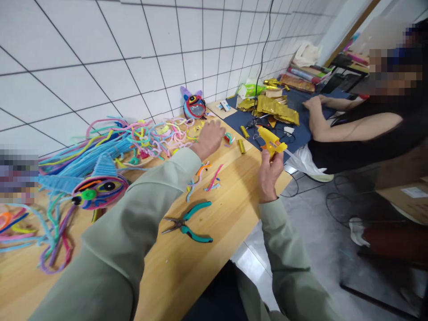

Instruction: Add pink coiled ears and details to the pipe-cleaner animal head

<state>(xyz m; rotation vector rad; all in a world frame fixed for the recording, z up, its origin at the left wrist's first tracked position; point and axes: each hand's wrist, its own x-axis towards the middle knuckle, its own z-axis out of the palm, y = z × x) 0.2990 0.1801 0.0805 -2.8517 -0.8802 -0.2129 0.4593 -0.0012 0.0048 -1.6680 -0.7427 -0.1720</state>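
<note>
A person's right hand [269, 174] is clamped round the handle of a yellow glue gun [271, 141], held up near the edge of a wooden table [230, 218]. The left hand [210, 138] reaches out over the tabletop; whether its fingers pinch anything, I cannot tell. Left of it lies a heap of colourful pipe cleaners [103, 156]; just beyond it sits a purple-eared figure [194, 107]. Nearer the person, between both sleeves, lie teal-handled pliers [182, 223].

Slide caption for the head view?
Right hand holds a yellow plastic glue gun; left hand is beside a heap of multicoloured fuzzy pipe cleaners.
</note>
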